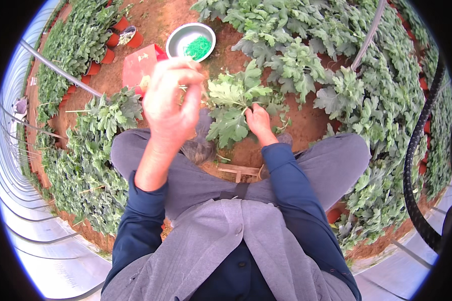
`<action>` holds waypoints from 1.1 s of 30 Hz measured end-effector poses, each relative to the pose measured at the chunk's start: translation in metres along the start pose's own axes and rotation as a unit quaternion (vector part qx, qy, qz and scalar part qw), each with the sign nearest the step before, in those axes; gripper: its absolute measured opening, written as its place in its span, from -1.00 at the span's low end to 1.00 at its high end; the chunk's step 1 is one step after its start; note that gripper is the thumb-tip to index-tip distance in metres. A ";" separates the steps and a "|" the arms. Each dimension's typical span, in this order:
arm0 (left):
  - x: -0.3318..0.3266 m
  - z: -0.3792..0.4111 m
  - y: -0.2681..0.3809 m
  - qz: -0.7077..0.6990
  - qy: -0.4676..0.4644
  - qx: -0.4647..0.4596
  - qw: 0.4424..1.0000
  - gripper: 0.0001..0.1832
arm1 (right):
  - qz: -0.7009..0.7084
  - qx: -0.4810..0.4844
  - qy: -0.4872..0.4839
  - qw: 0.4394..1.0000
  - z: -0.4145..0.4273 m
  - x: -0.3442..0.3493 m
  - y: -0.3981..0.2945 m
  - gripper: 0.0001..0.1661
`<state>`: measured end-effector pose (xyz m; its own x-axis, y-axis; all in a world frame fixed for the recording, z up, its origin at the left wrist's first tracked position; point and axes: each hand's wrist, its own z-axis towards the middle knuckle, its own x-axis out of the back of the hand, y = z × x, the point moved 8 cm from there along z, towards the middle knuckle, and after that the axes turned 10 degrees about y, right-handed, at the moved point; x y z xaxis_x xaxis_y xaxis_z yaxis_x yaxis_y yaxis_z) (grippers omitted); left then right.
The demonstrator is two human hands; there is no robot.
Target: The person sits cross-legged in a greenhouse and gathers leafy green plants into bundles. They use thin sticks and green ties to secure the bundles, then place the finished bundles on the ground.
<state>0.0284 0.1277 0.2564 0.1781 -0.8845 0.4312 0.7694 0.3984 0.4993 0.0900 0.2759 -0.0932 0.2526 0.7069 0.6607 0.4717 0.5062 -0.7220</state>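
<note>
A leafy green plant [229, 109] with lobed leaves, like a chrysanthemum, stands before me between my knees. My right hand [258, 121] is closed on a stem at its right side, with the fingertips partly among the leaves. To the left of the plant and closer to the camera, my left hand [173, 98] is raised, its fingers curled and the thumb near them. Bright light washes out its fingertips, so I cannot tell whether a thin piece lies between them. The plant's base is hidden under its leaves.
Beyond my left hand sits a metal basin [173, 44] with green ties or clips [198, 48]. Beside it is a red container [135, 66]. Orange pots [135, 39] and dense plant rows [384, 113] flank me. Metal poles [60, 68] slant in; a black cable [410, 161] hangs right.
</note>
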 end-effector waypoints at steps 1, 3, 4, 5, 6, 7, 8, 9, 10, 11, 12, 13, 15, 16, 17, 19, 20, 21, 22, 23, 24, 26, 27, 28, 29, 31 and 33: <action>-0.007 -0.007 0.008 -0.009 -0.014 -0.001 1.000 -0.79 | -0.063 0.005 -0.019 0.998 -0.005 0.009 -0.005 -0.65; -0.020 -0.022 0.013 -0.068 -0.028 0.038 0.997 -0.75 | -0.125 0.021 -0.038 0.991 -0.013 0.035 -0.017 -0.69; -0.023 -0.026 0.014 -0.071 -0.028 0.045 0.996 -0.74 | -0.105 0.043 -0.019 0.993 -0.016 0.055 -0.026 -0.76; -0.024 -0.027 0.015 -0.071 -0.023 0.043 0.996 -0.76 | -0.120 0.042 -0.025 0.992 -0.017 0.074 -0.038 -0.79; -0.025 -0.026 0.017 -0.074 -0.016 0.044 0.996 -0.77 | -0.075 0.082 0.020 0.994 -0.020 0.100 -0.054 -0.79; -0.026 -0.023 0.021 -0.077 -0.008 0.042 0.996 -0.78 | -0.028 0.122 0.066 0.990 -0.023 0.125 -0.068 -0.77; -0.024 -0.017 0.033 -0.050 -0.006 0.012 0.999 -0.79 | 0.055 0.129 0.056 0.989 -0.026 0.141 -0.078 -0.73; -0.023 -0.011 0.041 -0.075 0.002 0.008 0.997 -0.79 | 0.137 0.134 0.046 0.980 -0.030 0.158 -0.089 -0.67; -0.023 -0.008 0.048 -0.101 0.009 0.004 0.995 -0.79 | 0.223 0.117 0.005 0.968 -0.037 0.166 -0.096 -0.62; -0.023 -0.005 0.054 -0.126 0.015 0.001 0.992 -0.79 | 0.307 0.099 -0.036 0.946 -0.046 0.173 -0.104 -0.56; -0.027 -0.003 0.063 -0.144 -0.007 -0.028 0.989 -0.73 | 0.370 0.105 -0.047 0.922 -0.056 0.185 -0.118 -0.53; -0.034 -0.003 0.066 -0.167 -0.021 -0.020 0.985 -0.73 | 0.376 0.124 -0.045 0.917 -0.063 0.189 -0.123 -0.53; -0.054 -0.004 0.073 -0.214 -0.049 -0.003 0.975 -0.74 | 0.387 0.160 -0.039 0.907 -0.073 0.197 -0.130 -0.52; -0.065 -0.009 0.073 -0.236 -0.064 0.014 0.970 -0.76 | 0.338 0.170 -0.007 0.926 -0.076 0.204 -0.132 -0.59; -0.078 -0.016 0.071 -0.274 -0.084 0.042 0.957 -0.80 | 0.320 0.175 0.010 0.931 -0.076 0.205 -0.128 -0.63; -0.101 -0.033 0.068 -0.307 -0.132 0.123 0.934 -0.83 | 0.282 0.182 0.048 0.941 -0.073 0.206 -0.113 -0.70; -0.106 -0.035 0.069 -0.331 -0.078 0.120 0.933 -0.85 | 0.226 0.226 0.101 0.942 -0.074 0.214 -0.111 -0.83; -0.113 -0.039 0.062 -0.318 -0.085 0.137 0.934 -0.86 | 0.249 0.165 0.133 0.945 -0.069 0.223 -0.100 -0.84; -0.119 -0.043 0.056 -0.306 -0.092 0.155 0.935 -0.88 | 0.270 0.103 0.165 0.943 -0.065 0.235 -0.090 -0.86; -0.126 -0.048 0.046 -0.293 -0.100 0.172 0.935 -0.90 | 0.289 0.040 0.195 0.936 -0.062 0.244 -0.078 -0.87; -0.136 -0.059 0.024 -0.236 -0.107 0.150 0.954 -0.86 | 0.307 0.038 0.250 0.917 -0.058 0.254 -0.066 -0.87; -0.163 -0.093 0.013 -0.054 -0.235 -0.004 0.970 -0.82 | 0.296 0.039 0.322 0.899 -0.051 0.267 -0.051 -0.85; -0.178 -0.120 0.006 -0.005 -0.303 -0.037 0.952 -0.79 | 0.294 0.038 0.332 0.896 -0.052 0.267 -0.049 -0.85; -0.188 -0.140 0.002 0.050 -0.361 -0.079 0.928 -0.77 | 0.291 0.035 0.344 0.892 -0.052 0.269 -0.047 -0.85; -0.196 -0.160 -0.002 0.106 -0.415 -0.120 0.896 -0.74 | 0.289 0.033 0.355 0.888 -0.053 0.269 -0.045 -0.86; -0.203 -0.186 -0.016 0.193 -0.493 -0.168 0.831 -0.70 | 0.282 0.042 0.378 0.881 -0.056 0.273 -0.045 -0.86; -0.190 -0.199 -0.043 0.255 -0.544 -0.180 0.779 -0.67 | 0.291 0.043 0.389 0.873 -0.058 0.276 -0.047 -0.86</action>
<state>0.0836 0.2300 0.0032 0.0424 0.1735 0.9839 0.9258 0.3634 -0.1040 0.1865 0.4189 0.1346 0.9416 0.3237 0.0927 0.0160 0.2320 -0.9726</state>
